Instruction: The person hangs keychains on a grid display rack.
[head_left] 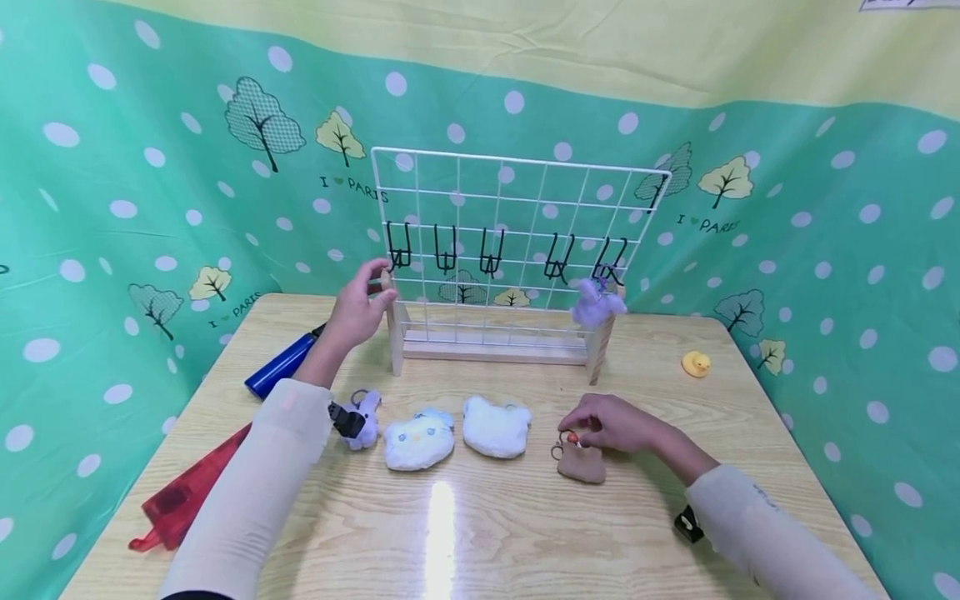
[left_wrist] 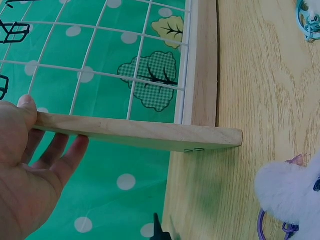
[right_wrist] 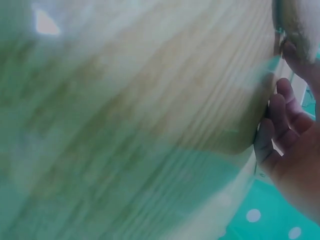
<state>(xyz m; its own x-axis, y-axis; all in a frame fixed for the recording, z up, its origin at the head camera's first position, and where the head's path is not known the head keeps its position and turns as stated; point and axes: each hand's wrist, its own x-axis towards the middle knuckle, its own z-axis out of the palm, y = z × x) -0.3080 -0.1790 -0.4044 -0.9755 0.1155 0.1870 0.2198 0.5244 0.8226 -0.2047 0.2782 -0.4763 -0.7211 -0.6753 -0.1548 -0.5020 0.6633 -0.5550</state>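
Note:
My left hand (head_left: 362,304) grips the upper end of the wooden side post (head_left: 396,337) of a white wire grid rack (head_left: 521,158); the left wrist view shows the thumb on one side, fingers on the other. Over a brown plush keychain (head_left: 581,463), my right hand (head_left: 618,422) pinches its top near the metal rings; the hand partly covers it. A purple plush keychain (head_left: 596,305) hangs from the rightmost black hook. Along the table lie a lilac plush keychain (head_left: 366,421), a white plush with blue eyes (head_left: 418,442) and another white plush (head_left: 495,427).
Several black hooks (head_left: 491,263) line the grid. Left of the rack lie a blue cylindrical object (head_left: 281,367) and a red translucent item (head_left: 197,483), both partly behind my left arm. A yellow rubber duck (head_left: 696,364) sits at the right. Green patterned cloth (head_left: 825,275) surrounds the table.

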